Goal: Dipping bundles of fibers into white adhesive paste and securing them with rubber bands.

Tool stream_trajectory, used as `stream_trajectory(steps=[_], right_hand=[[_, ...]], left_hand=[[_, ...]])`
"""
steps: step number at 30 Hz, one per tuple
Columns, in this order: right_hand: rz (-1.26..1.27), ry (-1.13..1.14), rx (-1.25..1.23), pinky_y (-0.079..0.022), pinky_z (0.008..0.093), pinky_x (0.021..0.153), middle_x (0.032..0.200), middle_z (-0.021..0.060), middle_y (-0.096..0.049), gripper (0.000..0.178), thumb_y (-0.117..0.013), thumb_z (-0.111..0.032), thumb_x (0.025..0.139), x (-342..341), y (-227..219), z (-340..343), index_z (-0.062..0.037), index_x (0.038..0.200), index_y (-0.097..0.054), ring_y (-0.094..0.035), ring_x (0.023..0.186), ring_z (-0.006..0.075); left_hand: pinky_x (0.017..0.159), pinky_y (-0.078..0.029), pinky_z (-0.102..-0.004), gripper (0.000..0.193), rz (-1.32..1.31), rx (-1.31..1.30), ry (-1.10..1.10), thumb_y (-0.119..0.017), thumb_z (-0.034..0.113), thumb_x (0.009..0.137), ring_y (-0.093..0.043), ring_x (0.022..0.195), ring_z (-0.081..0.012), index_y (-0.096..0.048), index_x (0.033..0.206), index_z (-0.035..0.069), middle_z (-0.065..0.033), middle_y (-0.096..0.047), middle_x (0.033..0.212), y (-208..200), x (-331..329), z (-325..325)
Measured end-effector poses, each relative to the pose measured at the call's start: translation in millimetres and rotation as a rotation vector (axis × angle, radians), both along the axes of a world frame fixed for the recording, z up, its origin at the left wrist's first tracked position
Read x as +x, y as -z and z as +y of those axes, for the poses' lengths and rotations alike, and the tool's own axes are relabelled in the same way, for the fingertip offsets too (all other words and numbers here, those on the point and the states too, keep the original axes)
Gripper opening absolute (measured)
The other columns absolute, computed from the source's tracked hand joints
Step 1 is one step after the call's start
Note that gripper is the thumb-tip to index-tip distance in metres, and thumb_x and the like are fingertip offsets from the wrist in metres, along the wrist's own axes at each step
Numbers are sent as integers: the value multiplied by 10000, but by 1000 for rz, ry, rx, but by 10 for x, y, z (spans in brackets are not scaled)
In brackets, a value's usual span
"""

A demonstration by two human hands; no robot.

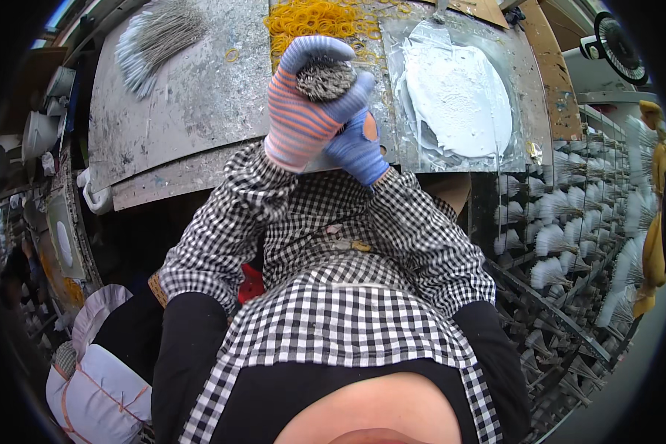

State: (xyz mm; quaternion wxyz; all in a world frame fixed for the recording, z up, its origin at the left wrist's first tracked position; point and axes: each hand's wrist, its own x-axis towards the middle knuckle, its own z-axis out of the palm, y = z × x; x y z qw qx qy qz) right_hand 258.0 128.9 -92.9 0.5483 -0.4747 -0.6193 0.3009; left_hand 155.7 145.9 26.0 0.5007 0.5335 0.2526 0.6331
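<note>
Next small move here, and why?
I'd probably send the right hand to pick up one of the yellow rubber bands. The left hand wraps the grey bundle, no band shows on its visible end, and loose ones lie just beyond. The hands hide the rest, so one may already be on it.

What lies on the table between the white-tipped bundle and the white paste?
The head view shows yellow rings, partly hidden behind the left hand.

The striped-gloved left hand (pixel 301 118) grips a round grey bristly bundle (pixel 325 79), thin yellow rings (pixel 311 21) at twelve o'clock, white paste (pixel 462 96) at three.
</note>
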Motion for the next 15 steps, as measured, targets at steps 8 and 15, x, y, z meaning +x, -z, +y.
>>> stream_trajectory(steps=[8, 15], right_hand=[[-91, 17, 76, -551, 402, 842, 1018, 149, -708, 493, -848, -242, 742, 73, -257, 98, -31, 1140, -649, -700, 960, 326], [-52, -63, 52, -546, 398, 862, 1057, 121, -692, 465, -822, -221, 759, 9, -533, -28, -51, 1149, -634, -688, 976, 288]], left_hand=[[823, -553, -264, 378, 63, 38, -33, -884, 33, 758, -654, 921, -86, -652, 1055, 69, -4, -691, 991, 16, -21, 72], [898, -540, -277, 390, 86, 144, 32, -867, 19, 762, -640, 997, -97, -653, 1083, 76, -22, -681, 1047, 257, -20, 22]])
